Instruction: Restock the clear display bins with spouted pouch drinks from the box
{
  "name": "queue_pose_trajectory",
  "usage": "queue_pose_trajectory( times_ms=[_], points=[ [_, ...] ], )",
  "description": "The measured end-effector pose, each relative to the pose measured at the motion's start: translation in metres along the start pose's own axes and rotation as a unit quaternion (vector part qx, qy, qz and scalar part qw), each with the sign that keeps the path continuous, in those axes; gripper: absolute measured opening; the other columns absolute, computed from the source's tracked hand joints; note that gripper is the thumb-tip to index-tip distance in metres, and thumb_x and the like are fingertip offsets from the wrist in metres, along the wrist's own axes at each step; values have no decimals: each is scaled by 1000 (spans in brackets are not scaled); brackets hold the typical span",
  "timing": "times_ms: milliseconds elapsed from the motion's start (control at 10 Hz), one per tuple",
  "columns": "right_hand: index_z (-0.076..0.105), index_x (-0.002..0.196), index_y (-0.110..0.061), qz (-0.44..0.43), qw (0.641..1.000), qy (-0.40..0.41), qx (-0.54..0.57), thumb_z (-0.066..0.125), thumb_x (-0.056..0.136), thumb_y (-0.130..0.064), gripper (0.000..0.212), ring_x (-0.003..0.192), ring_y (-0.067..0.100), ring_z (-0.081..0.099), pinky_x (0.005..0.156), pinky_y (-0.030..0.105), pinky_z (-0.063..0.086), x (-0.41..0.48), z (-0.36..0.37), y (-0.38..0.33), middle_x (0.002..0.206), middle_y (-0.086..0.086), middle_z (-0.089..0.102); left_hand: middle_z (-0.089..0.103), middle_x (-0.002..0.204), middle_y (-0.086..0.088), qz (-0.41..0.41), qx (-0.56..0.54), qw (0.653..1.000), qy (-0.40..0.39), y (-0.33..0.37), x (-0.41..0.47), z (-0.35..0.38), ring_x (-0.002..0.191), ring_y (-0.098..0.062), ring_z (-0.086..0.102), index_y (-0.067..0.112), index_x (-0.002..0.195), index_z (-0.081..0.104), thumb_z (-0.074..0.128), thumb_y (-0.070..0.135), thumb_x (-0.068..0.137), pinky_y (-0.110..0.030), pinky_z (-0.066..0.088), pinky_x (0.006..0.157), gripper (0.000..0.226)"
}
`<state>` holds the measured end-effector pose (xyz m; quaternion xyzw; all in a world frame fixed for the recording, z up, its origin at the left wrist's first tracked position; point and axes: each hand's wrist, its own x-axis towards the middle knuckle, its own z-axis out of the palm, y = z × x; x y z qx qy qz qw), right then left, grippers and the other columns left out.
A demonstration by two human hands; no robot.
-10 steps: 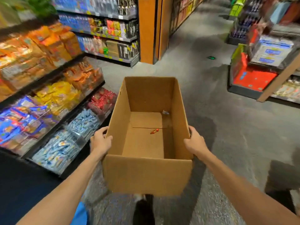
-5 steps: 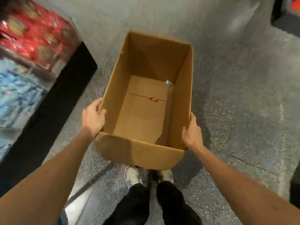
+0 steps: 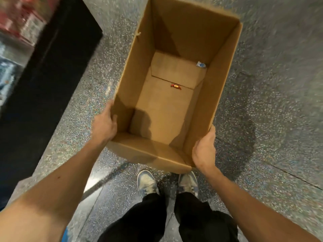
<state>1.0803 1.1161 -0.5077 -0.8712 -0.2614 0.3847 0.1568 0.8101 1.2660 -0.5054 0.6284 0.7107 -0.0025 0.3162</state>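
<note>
box (image 3: pixel 132 70) is in the air, not resting on anything: held low over the floor (image 3: pixel 262 102), just ahead of the shoes (image 3: pixel 146 182), alongside the long edge of the black shelf base (image 3: pixel 43 84)

left hand (image 3: pixel 104 124) grips the near end of the left wall, thumb hooked over the rim, fingers clamped on the outside. right hand (image 3: pixel 203 151) cups the near right corner, palm flat on the outer wall; its fingers wrap out of sight, so clamped on the box as far as I can tell. grip on both sides at the near end makes sense: light empty carton, open top kept facing up

inside: no pouches visible. only a small red wrapped sweet (image 3: pixel 176 86) on the bottom flap seam and a white-blue scrap (image 3: pixel 201 64) in the far right corner

display bins (image 3: pixel 19 23) at top left are motion-blurred, can't tell fill level or contents

my read: stock from this box is used up, restock looks done or nearly so, box likely headed for disposal or to be set down
</note>
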Motion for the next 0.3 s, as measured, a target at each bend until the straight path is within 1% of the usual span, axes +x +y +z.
queue_pose_trajectory(
  times_ms=[100, 200, 300],
  points=[
    [8, 155, -7, 14, 993, -72, -93, 53, 99, -15, 72, 129, 40, 46, 107, 46, 38, -12, -32, -16, 153, 20, 29, 64, 122, -11, -60, -5, 996, -61, 22, -19, -26, 110, -31, 61, 21, 146, 38, 60, 19, 97, -46, 51, 97, 54],
    [34, 145, -4, -33, 982, -79, -166, 57, 98, -32, 59, 130, 34, 46, 108, 42, 38, -49, -79, -56, 143, 18, 45, 66, 123, -7, -66, -100, 991, -58, 47, -65, -72, 112, -24, 61, 15, 131, 59, 66, 22, 94, -39, 50, 100, 39],
    [64, 112, -13, -140, 976, -140, -91, 54, 100, -39, 30, 101, 21, 62, 86, 30, 46, -115, -127, -125, 106, 2, 67, 71, 95, -1, -31, -268, 962, -32, 75, -127, -136, 90, -16, 65, 17, 107, 71, 69, 19, 89, -30, 53, 85, 18]
  ],
)
